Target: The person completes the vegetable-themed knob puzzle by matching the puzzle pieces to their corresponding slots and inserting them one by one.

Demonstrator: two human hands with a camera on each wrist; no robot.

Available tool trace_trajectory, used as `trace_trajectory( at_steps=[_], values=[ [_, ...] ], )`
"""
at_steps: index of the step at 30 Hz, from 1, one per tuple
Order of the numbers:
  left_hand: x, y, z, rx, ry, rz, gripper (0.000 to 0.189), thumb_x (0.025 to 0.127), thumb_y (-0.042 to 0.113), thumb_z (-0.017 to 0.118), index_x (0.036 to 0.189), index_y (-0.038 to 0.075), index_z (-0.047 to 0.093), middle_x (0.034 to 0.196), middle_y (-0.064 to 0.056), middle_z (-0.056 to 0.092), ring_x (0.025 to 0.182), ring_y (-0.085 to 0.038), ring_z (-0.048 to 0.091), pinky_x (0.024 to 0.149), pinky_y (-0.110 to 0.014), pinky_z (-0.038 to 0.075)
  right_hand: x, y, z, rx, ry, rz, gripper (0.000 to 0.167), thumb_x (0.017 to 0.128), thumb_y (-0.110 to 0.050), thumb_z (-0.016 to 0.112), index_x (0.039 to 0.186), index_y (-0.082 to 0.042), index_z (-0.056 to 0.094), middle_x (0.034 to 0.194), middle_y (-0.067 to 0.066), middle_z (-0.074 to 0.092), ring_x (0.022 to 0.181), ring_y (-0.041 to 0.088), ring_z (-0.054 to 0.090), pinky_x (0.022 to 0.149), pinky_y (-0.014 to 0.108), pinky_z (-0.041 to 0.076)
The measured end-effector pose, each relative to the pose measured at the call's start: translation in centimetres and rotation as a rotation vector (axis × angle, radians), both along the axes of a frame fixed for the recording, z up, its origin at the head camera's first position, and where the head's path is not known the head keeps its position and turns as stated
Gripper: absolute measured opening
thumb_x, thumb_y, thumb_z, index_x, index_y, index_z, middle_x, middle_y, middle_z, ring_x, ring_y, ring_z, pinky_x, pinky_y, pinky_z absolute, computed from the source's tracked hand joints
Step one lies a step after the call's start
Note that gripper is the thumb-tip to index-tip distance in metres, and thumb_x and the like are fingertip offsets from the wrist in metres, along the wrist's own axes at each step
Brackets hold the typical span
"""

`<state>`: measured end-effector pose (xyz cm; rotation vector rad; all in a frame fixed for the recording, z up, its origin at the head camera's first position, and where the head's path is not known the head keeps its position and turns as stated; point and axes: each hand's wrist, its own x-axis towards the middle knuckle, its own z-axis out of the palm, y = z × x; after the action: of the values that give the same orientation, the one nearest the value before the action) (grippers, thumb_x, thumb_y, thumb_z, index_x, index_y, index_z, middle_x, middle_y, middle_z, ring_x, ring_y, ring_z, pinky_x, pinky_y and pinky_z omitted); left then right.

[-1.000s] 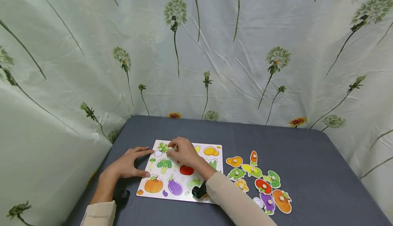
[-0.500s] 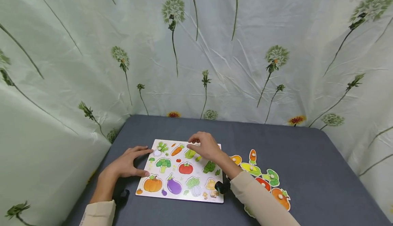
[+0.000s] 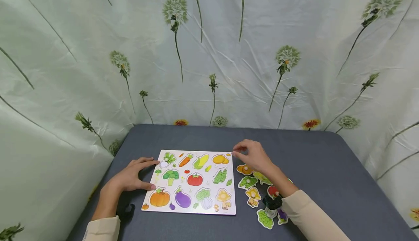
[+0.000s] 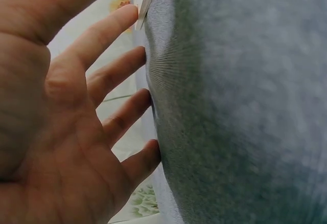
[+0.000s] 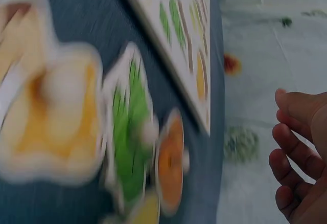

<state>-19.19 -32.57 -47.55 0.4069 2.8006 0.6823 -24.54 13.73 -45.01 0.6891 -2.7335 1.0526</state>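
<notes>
A white vegetable puzzle board (image 3: 208,177) lies on the dark table, printed with pictures such as a pumpkin, an eggplant and corn. My left hand (image 3: 131,175) has its fingers spread, with thumb and a fingertip at the board's left edge; in the left wrist view its other fingertips (image 4: 137,56) touch the cloth. My right hand (image 3: 254,157) hovers just past the board's far right corner, fingers loosely bent and holding nothing. Below it lie loose knobbed pieces: an orange piece (image 3: 244,169), a green leafy piece (image 3: 247,182) and a mushroom piece (image 3: 253,196).
More pieces lie right of the board: a tomato (image 3: 272,190), an eggplant (image 3: 282,217) and a leafy one (image 3: 265,220), partly hidden by the right forearm and its black wrist camera (image 3: 271,203). A flowered curtain (image 3: 209,52) hangs behind the table (image 3: 314,161).
My right hand has moved rightward from the board's upper left, across it, to beyond its right corner, uncovering the board's pictures. My left hand has stayed at the left edge.
</notes>
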Motion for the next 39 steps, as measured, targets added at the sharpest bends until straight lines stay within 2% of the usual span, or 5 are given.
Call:
trace_trajectory(
  at_steps=[9,14,20,27,39],
  values=[
    [0.1,0.2,0.4,-0.012,-0.009,0.01,0.093,0.068,0.058,0.089,0.148,0.024,0.057,0.156,-0.02,0.044,0.14,-0.05,0.036,0.102,-0.076,0.037,1.0,6.7,0.6,0.036,0.033,-0.179,0.013,0.093,-0.025,0.078,0.103,-0.015,0.079,0.096,0.0,0.073,0.09,0.022,0.063,0.077,0.036,0.049],
    [0.2,0.2,0.5,-0.027,-0.013,0.021,0.093,0.067,0.057,0.09,0.148,0.025,0.057,0.156,-0.019,0.045,0.14,-0.049,0.036,0.102,-0.076,0.037,1.3,8.7,0.5,0.048,0.021,-0.22,0.016,0.094,-0.025,0.078,0.104,-0.013,0.078,0.096,0.003,0.073,0.091,0.026,0.063,0.076,0.037,0.048],
    [0.1,0.3,0.5,-0.024,-0.013,0.025,0.093,0.067,0.057,0.09,0.148,0.024,0.057,0.156,-0.02,0.044,0.14,-0.049,0.036,0.102,-0.075,0.037,1.3,9.7,0.0,0.079,-0.013,-0.255,0.018,0.093,-0.024,0.078,0.105,-0.011,0.077,0.095,0.003,0.072,0.09,0.023,0.062,0.078,0.038,0.049],
    [0.0,0.4,0.5,-0.026,-0.021,0.028,0.092,0.068,0.056,0.09,0.148,0.025,0.057,0.157,-0.019,0.043,0.14,-0.049,0.036,0.102,-0.076,0.037,1.3,10.3,-0.9,0.082,-0.016,-0.262,0.017,0.093,-0.024,0.079,0.104,-0.011,0.077,0.092,0.001,0.071,0.087,0.02,0.061,0.075,0.036,0.049],
    [0.2,0.6,0.5,-0.002,-0.044,0.024,0.092,0.07,0.054,0.091,0.149,0.023,0.056,0.158,-0.022,0.041,0.14,-0.051,0.034,0.1,-0.076,0.038,2.0,10.7,-2.5,0.08,-0.088,-0.27,0.019,0.092,-0.026,0.079,0.104,-0.012,0.077,0.089,-0.002,0.07,0.082,0.014,0.06,0.071,0.032,0.049]
  ],
)
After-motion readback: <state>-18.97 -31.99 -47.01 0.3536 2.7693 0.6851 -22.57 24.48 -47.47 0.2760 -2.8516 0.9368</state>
